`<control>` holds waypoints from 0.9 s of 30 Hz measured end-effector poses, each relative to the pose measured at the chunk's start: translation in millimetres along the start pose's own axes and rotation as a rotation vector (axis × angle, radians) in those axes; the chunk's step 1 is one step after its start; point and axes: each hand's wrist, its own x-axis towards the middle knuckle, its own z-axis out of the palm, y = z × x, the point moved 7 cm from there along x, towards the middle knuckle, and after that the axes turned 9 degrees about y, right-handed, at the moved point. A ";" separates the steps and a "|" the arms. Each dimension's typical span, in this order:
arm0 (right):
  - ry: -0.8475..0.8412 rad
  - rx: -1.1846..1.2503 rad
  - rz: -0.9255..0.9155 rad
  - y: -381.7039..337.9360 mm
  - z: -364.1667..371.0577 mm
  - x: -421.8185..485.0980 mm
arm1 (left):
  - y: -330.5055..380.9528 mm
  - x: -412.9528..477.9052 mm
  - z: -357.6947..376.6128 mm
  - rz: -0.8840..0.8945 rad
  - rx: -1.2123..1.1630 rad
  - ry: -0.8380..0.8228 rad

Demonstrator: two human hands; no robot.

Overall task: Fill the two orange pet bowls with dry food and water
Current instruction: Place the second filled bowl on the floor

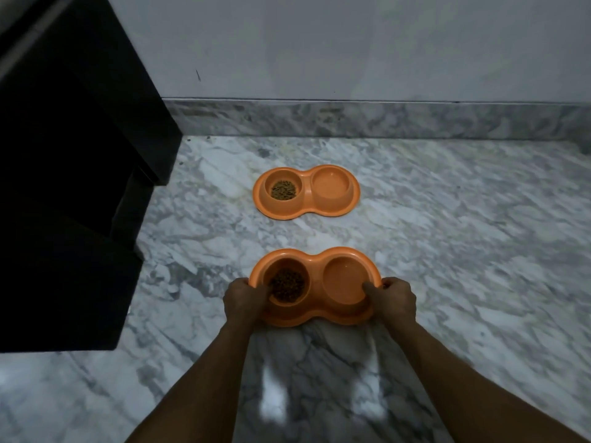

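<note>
A: State of the grip, each side?
B: Closed on the near orange bowl (pixel 315 262), both sides. Left hand (pixel 244 298) wrapped over the left end, thumb hooked inside the rim next to the dry food (pixel 287 284). Right hand (pixel 395 298) wrapped over the right end, thumb reaching into the water cup (pixel 343 276).
A: Long axis?
B: Left to right, square across the body. One end per hand, kibble side left, water side right. Neither arm nearer; evenly shared.
A: Resting or lifted?
B: Cannot tell. Low over the marble floor (pixel 447 251), just touching or barely above.
A: And the second one?
B: Far orange bowl (pixel 306 210), flat on the floor straight ahead, near the skirting (pixel 351 118), well apart from the held one. Same layout: food (pixel 283 190) left, water (pixel 331 187) right. Looks filled on both sides, though only a faint sheen for the water.
A: How far along?
B: Probably close to done, judging by the contents of all four cups. Likely only setting down and letting go remaining.
A: Direction of that move?
B: Straight down, or forward toward the far bowl. Dark cabinet (pixel 64 155) off to the left, beside the left arm, so no drifting that way.
A: Anything to watch?
B: Must keep both ends level; otherwise risks slopping water over the right rim or shaking kibble out on the left.
</note>
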 end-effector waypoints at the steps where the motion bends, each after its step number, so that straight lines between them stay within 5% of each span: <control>1: 0.001 -0.008 -0.007 -1.4 1.9 1.4 | -0.4 2.4 1.4 -0.001 -0.003 -0.002; 27: 0.008 -0.068 -0.147 -28.7 27.9 32.9 | 17.8 40.4 11.4 0.069 0.059 -0.002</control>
